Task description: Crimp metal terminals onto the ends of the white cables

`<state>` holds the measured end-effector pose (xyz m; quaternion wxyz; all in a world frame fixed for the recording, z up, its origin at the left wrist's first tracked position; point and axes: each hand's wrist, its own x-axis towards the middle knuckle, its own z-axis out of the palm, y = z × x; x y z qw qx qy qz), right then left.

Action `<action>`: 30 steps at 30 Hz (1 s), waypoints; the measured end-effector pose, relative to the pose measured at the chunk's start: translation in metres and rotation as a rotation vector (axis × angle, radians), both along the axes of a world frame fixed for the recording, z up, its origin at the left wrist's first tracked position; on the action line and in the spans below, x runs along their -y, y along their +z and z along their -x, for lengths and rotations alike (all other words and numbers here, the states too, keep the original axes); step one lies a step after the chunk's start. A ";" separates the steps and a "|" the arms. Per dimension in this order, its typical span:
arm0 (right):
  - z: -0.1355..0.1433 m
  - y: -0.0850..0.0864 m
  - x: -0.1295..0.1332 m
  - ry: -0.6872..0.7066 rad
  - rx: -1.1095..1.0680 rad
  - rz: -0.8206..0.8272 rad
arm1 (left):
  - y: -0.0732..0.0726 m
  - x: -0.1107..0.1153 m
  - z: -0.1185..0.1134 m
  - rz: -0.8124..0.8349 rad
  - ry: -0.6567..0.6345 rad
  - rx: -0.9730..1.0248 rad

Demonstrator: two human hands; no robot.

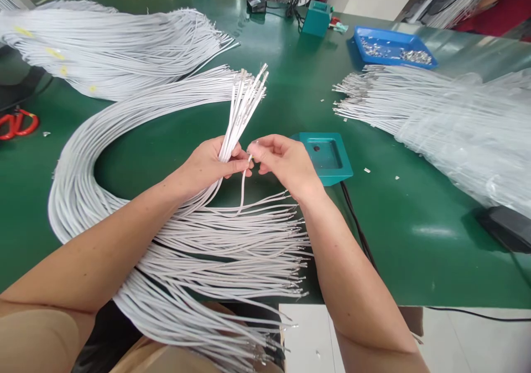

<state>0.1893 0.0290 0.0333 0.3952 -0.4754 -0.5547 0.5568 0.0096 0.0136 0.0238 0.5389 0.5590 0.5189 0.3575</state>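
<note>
My left hand (pixel 222 161) is closed round a bundle of white wires (pixel 237 119), whose tipped ends point up and away from me. Thumb and forefinger of that hand also press near a single white wire (pixel 243 187). Close beside it, my right hand (pixel 282 161) pinches the end of this single wire; the tip is mostly hidden by my fingers. Many more white wires (pixel 232 234) lie spread below my hands, with metal terminals at their right ends. They curve round to the left in a thick loop (pixel 74 168) whose other ends lie behind the held bundle.
A teal device with a recessed top (pixel 332 157) sits right of my hand, its cable running toward me. Other wire bundles lie at the back left (pixel 124 46) and right (pixel 464 118). A blue tray (pixel 390 57) holds small metal parts. Red-handled scissors (pixel 19 124) lie left.
</note>
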 end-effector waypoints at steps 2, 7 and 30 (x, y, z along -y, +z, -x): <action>0.001 -0.001 0.001 0.016 -0.021 0.001 | 0.001 0.001 -0.001 -0.009 0.002 -0.022; 0.002 -0.009 -0.002 -0.010 -0.186 0.059 | 0.004 0.002 -0.003 -0.048 0.008 -0.085; 0.005 -0.010 -0.003 0.212 -0.429 0.298 | 0.000 0.004 -0.008 -0.132 -0.015 0.001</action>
